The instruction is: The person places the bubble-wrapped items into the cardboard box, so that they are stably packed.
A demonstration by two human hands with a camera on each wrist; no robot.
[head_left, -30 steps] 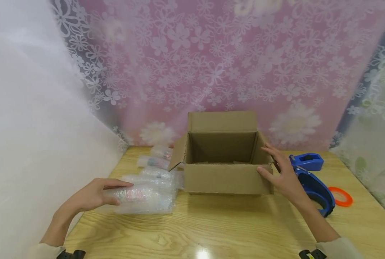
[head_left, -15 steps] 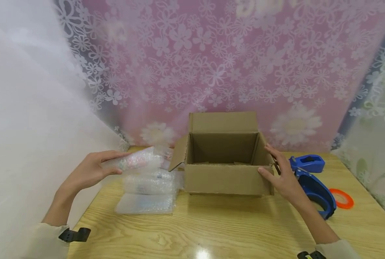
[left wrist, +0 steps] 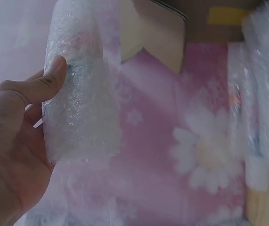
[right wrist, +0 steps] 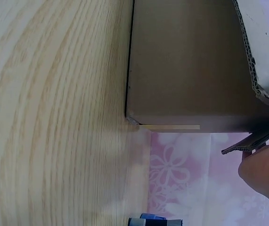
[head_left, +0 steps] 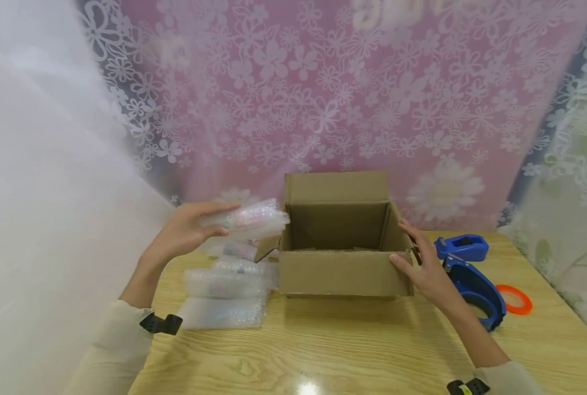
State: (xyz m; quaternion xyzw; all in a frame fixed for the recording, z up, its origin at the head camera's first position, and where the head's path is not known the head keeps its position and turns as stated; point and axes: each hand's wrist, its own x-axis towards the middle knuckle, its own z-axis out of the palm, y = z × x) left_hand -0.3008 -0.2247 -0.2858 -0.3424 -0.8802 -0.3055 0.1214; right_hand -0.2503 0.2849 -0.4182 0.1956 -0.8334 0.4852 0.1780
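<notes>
Surface (head_left: 254,356) of pale wood grain carries an open cardboard box (head_left: 345,273), its rear flap raised and its left flap slanting outward. Bubble-wrapped packages (head_left: 226,285) lie close together to the box's left. The right hand (head_left: 424,269) grips the box's near right corner, thumb on the front panel. The left hand (head_left: 185,227), parted only by the thickness it pinches, holds a wrapped roll (head_left: 255,217) aloft beside the box's left wall. Rightward sit a dark blue tape holder (head_left: 495,296) and an orange ring (head_left: 526,306).
</notes>
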